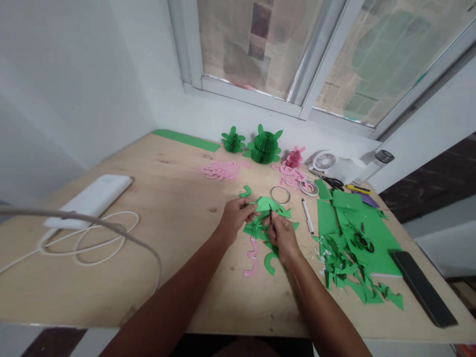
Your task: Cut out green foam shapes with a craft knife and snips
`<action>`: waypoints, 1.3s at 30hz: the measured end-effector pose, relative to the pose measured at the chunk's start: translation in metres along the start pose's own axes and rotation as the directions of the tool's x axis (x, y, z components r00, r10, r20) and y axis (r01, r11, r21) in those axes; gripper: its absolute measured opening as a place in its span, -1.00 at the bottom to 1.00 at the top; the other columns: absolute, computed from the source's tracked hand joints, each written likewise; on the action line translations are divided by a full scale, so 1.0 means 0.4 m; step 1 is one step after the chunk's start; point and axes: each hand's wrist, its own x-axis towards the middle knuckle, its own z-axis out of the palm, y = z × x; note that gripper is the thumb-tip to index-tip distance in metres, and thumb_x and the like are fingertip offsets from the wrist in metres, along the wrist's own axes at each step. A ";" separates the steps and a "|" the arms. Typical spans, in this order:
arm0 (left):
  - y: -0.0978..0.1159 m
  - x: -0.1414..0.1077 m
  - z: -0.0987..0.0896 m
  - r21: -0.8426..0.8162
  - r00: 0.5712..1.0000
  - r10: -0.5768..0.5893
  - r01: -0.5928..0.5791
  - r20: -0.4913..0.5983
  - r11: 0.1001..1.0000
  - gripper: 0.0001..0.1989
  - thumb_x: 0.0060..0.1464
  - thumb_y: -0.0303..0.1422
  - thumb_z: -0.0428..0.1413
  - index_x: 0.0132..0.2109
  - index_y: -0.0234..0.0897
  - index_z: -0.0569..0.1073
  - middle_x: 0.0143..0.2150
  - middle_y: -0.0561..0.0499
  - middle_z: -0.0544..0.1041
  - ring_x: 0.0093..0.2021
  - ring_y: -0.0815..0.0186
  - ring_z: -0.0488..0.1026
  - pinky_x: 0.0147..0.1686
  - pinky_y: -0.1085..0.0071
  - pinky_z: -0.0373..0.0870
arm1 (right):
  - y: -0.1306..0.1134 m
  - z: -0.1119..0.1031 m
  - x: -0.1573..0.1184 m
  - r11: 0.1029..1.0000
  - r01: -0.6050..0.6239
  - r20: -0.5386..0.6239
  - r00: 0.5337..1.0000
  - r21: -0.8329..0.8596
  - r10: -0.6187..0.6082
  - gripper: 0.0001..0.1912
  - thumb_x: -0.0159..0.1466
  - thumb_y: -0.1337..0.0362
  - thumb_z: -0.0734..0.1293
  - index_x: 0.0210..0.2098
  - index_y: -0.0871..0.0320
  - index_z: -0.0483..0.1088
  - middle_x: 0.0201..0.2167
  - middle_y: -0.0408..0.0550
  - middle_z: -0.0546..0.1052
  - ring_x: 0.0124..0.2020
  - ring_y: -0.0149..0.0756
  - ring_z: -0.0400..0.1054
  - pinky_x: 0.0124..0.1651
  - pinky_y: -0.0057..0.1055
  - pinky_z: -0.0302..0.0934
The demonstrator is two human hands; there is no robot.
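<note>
My left hand [240, 214] pinches the edge of a green paper piece [265, 204]. In my right hand [283, 234] is a dark pointed tool that looks like small scissors [271, 216], its tip at that paper; my fingers cover most of it. Under and between both hands lie green paper scraps [256, 228]. A curved green strip [270, 264] rests just below my right hand, and a wavy pink strip [253, 265] is beside it. Another curved green piece [245, 191] lies beyond my left hand.
Green paper ornaments [264, 145] stand by the wall near a pink one [293, 157]. Pink cutouts [221, 170], tape rolls [308, 187], a marker [308, 216], green scraps [338, 263], scissors [364, 243] and a phone [424, 287] lie about. A white power bank [92, 198] trails a cable.
</note>
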 end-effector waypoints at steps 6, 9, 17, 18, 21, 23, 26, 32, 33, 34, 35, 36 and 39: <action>-0.002 0.000 0.002 -0.140 0.998 -0.057 0.060 0.029 0.988 -0.81 -0.24 -0.32 0.26 -0.50 -0.34 0.44 -0.59 0.02 0.49 -0.60 0.44 0.32 -0.56 0.50 0.20 | 0.001 0.005 -0.002 0.999 -0.015 -0.010 1.000 0.031 0.015 -0.43 -0.01 -0.26 0.37 -0.56 0.18 0.35 -0.86 -0.39 0.08 -0.81 -0.59 -0.20 -0.72 -0.53 -0.39; 0.004 -0.007 0.009 -0.260 0.994 -0.078 0.096 0.082 0.961 -0.77 -0.28 -0.34 0.31 -0.43 -0.35 0.47 -0.56 0.04 0.47 -0.56 0.43 0.36 -0.52 0.49 0.24 | 0.008 0.007 -0.002 0.997 -0.036 -0.011 0.999 0.075 0.037 -0.43 0.01 -0.25 0.37 -0.55 0.18 0.35 -0.86 -0.39 0.08 -0.81 -0.59 -0.19 -0.72 -0.54 -0.39; 0.007 -0.018 0.020 -0.346 0.988 -0.031 0.082 0.152 0.935 -0.58 -0.30 -0.41 0.34 -0.18 -0.35 0.51 -0.48 0.07 0.48 -0.49 0.41 0.39 -0.44 0.47 0.28 | 0.011 0.019 -0.013 0.985 -0.040 -0.025 0.999 0.167 0.045 -0.45 0.02 -0.23 0.38 -0.55 0.18 0.34 -0.84 -0.39 0.10 -0.80 -0.59 -0.20 -0.73 -0.55 -0.36; 0.007 -0.019 0.021 -0.346 0.988 -0.035 0.085 0.147 0.935 -0.56 -0.30 -0.42 0.34 -0.16 -0.34 0.51 -0.48 0.07 0.48 -0.48 0.41 0.39 -0.44 0.47 0.28 | 0.011 0.020 -0.014 0.984 -0.038 -0.028 0.999 0.176 0.044 -0.46 0.02 -0.23 0.38 -0.55 0.18 0.33 -0.85 -0.38 0.10 -0.80 -0.59 -0.19 -0.73 -0.55 -0.36; 0.004 -0.025 0.031 -0.349 0.988 -0.036 0.086 0.149 0.933 -0.55 -0.30 -0.44 0.35 -0.15 -0.33 0.50 -0.46 0.08 0.48 -0.49 0.42 0.39 -0.42 0.46 0.30 | 0.011 0.023 -0.016 0.982 -0.024 -0.051 0.998 0.189 0.035 -0.46 0.02 -0.23 0.38 -0.56 0.17 0.33 -0.85 -0.38 0.10 -0.80 -0.58 -0.18 -0.73 -0.54 -0.35; -0.001 -0.031 0.042 -0.359 0.985 -0.017 0.078 0.169 0.930 -0.61 -0.29 -0.43 0.35 -0.21 -0.32 0.50 -0.47 0.09 0.47 -0.50 0.42 0.38 -0.43 0.45 0.29 | 0.010 0.025 -0.018 0.982 -0.011 -0.066 0.998 0.187 0.024 -0.46 0.01 -0.23 0.38 -0.56 0.16 0.32 -0.85 -0.38 0.10 -0.80 -0.58 -0.18 -0.73 -0.54 -0.34; -0.014 -0.037 0.057 -0.372 0.985 -0.002 0.066 0.171 0.926 -0.77 -0.26 -0.41 0.34 -0.41 -0.32 0.46 -0.54 0.10 0.42 -0.52 0.43 0.35 -0.47 0.47 0.26 | 0.012 0.026 -0.021 0.982 0.001 -0.071 0.997 0.187 0.013 -0.45 0.02 -0.24 0.37 -0.57 0.16 0.32 -0.84 -0.38 0.09 -0.80 -0.58 -0.19 -0.73 -0.55 -0.34; -0.024 -0.035 0.057 -0.499 0.989 -0.064 0.124 0.135 0.858 -0.79 -0.27 -0.41 0.35 -0.50 -0.34 0.45 -0.53 0.05 0.45 -0.49 0.41 0.35 -0.44 0.46 0.30 | 0.020 0.028 -0.021 0.976 0.010 -0.086 0.996 0.218 0.009 -0.44 0.01 -0.25 0.37 -0.56 0.17 0.33 -0.84 -0.38 0.09 -0.79 -0.58 -0.19 -0.72 -0.55 -0.33; -0.023 -0.036 0.058 -0.515 0.988 -0.063 0.129 0.142 0.847 -0.80 -0.27 -0.42 0.35 -0.50 -0.34 0.46 -0.51 0.04 0.46 -0.48 0.41 0.36 -0.43 0.45 0.31 | 0.020 0.029 -0.021 0.975 0.013 -0.088 0.996 0.223 0.007 -0.44 0.01 -0.25 0.37 -0.55 0.17 0.34 -0.84 -0.38 0.09 -0.79 -0.58 -0.20 -0.72 -0.55 -0.33; -0.021 -0.037 0.059 -0.528 0.987 -0.058 0.128 0.148 0.840 -0.80 -0.28 -0.43 0.35 -0.50 -0.35 0.47 -0.50 0.03 0.47 -0.48 0.41 0.36 -0.43 0.46 0.31 | 0.019 0.030 -0.022 0.974 0.016 -0.092 0.996 0.228 0.005 -0.44 0.01 -0.25 0.37 -0.55 0.17 0.33 -0.84 -0.38 0.10 -0.79 -0.58 -0.20 -0.72 -0.55 -0.34; -0.020 -0.039 0.061 -0.535 0.987 -0.048 0.124 0.153 0.836 -0.81 -0.28 -0.43 0.35 -0.50 -0.35 0.47 -0.50 0.03 0.47 -0.48 0.42 0.35 -0.43 0.46 0.31 | 0.019 0.031 -0.023 0.973 0.020 -0.097 0.995 0.232 0.003 -0.45 0.01 -0.25 0.37 -0.55 0.17 0.33 -0.84 -0.38 0.10 -0.79 -0.58 -0.20 -0.72 -0.55 -0.34; -0.019 -0.042 0.063 -0.537 0.987 -0.039 0.117 0.154 0.835 -0.82 -0.27 -0.44 0.34 -0.50 -0.35 0.47 -0.51 0.04 0.47 -0.49 0.43 0.34 -0.43 0.47 0.30 | 0.018 0.033 -0.024 0.972 0.025 -0.103 0.995 0.235 -0.001 -0.45 0.01 -0.24 0.37 -0.56 0.16 0.32 -0.84 -0.37 0.10 -0.79 -0.58 -0.20 -0.72 -0.54 -0.35; -0.020 -0.049 0.073 -0.514 0.990 -0.019 0.090 0.141 0.853 -0.82 -0.25 -0.43 0.33 -0.51 -0.35 0.46 -0.55 0.08 0.42 -0.52 0.46 0.31 -0.43 0.49 0.29 | 0.015 0.038 -0.028 0.970 0.041 -0.108 0.994 0.239 -0.016 -0.45 0.00 -0.25 0.37 -0.57 0.15 0.30 -0.84 -0.37 0.10 -0.79 -0.57 -0.19 -0.71 -0.53 -0.35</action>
